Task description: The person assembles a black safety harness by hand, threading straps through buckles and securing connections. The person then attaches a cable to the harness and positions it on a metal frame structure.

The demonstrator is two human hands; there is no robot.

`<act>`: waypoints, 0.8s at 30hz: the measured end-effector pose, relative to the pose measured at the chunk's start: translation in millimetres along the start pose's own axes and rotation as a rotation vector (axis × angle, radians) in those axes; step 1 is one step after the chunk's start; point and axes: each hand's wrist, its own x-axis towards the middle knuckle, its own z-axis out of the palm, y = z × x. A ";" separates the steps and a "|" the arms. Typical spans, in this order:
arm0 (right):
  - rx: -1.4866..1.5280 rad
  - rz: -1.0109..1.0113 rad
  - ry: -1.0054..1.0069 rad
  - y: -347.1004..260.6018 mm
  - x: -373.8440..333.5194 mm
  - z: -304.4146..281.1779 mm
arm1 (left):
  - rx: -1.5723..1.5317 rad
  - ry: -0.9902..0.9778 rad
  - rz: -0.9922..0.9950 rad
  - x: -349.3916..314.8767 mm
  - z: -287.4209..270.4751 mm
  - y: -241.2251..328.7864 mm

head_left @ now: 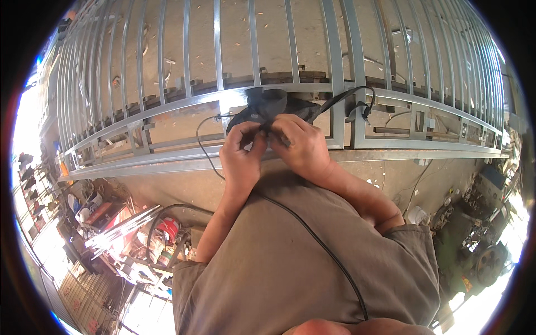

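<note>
Both grips pinch a dark power tool (267,109): the left hand (241,153) nips its near end, the right hand (301,146) touching beside it. The tool hangs just above the grey metal gate (335,72), its black cord (312,234) trailing back across the person's shirt.

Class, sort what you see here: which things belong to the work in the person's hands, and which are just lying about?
In use:
left hand
right hand
black power tool
its black cord
metal gate

Lying about:
red canister
shiny metal rods
machine parts at the right edge
</note>
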 end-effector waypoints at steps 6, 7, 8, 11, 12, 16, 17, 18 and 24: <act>0.144 0.042 -0.019 -1.0 -4.0 3.4 | -0.043 -0.025 -0.031 -9.3 -9.0 7.1; 0.170 0.086 -0.032 -1.0 -5.0 4.9 | -0.033 -0.035 -0.056 -9.8 -10.9 7.8; 0.195 0.127 -0.047 -0.5 -5.5 7.0 | -0.023 -0.044 -0.071 -9.2 -12.2 7.8; 0.229 0.186 -0.053 0.2 -6.8 18.0 | 0.039 -0.040 -0.039 -6.1 -16.3 3.4; 0.226 0.215 -0.055 1.3 -5.7 21.1 | 0.063 -0.033 -0.015 -3.1 -16.6 0.5; 0.353 0.411 -0.077 -1.1 -6.8 26.8 | -0.124 -0.073 -0.051 1.9 -19.5 -12.0; 0.338 0.418 -0.092 -2.0 -6.1 24.9 | -0.136 -0.092 -0.060 3.6 -20.0 -14.3; 0.309 0.449 -0.108 -2.9 -4.4 22.4 | -0.145 -0.105 -0.077 5.8 -19.4 -16.0; -0.103 -0.072 0.051 -14.7 9.6 13.4 | 0.030 -0.062 0.103 9.0 -20.7 -11.8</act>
